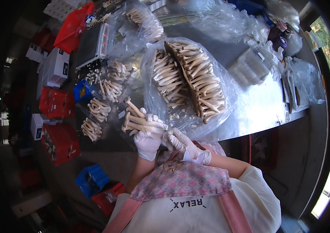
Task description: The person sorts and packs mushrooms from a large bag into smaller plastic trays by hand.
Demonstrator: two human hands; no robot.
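My left hand [149, 142], in a white glove, grips a bunch of king oyster mushrooms [141, 122] with the brown caps pointing left. My gloved right hand [186, 145] is close to the cut stem ends, its fingers curled; whether it holds something small is hidden. Just beyond my hands lies an open clear plastic bag [229, 102] full of long-stemmed mushrooms [202, 72] in two rows. A brown strip [184, 72] runs between the rows. Small white trimmings [176, 116] lie on the bag near my hands.
Several mushroom bundles [99, 109] line the metal table [258, 107] at left, beside a scale [90, 45] and a small blue box [82, 91]. Clear plastic trays [252, 64] stand at right. Red crates [60, 142] and a blue crate [92, 180] are off the table's left side.
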